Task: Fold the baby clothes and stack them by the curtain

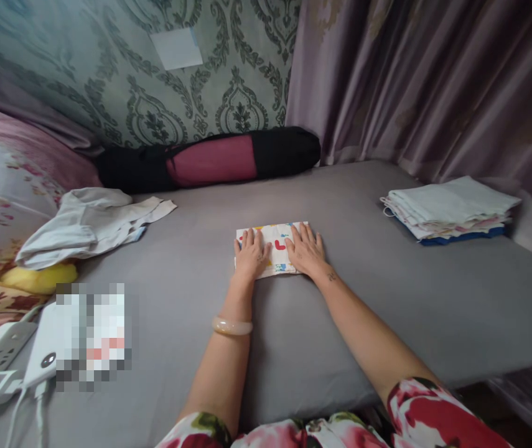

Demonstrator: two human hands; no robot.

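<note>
A folded white cloth (275, 254) with red, blue and yellow print lies flat on the grey sheet, in front of me. My left hand (251, 252) rests palm down on its left part, fingers stretched out. On the right part lies my right hand (307, 249), also flat with its fingers spread. Both hands touch the cloth from above, and neither is closed around it. Between the two thumbs a red printed shape shows. The areas of cloth under the palms are hidden.
A stack of folded cloths (452, 208) lies at the right. A crumpled light garment (93, 224) is at the left, near a power strip (2, 351) and a white device (53, 342) with cables. Along the wall lies a long black and maroon bag (214, 160).
</note>
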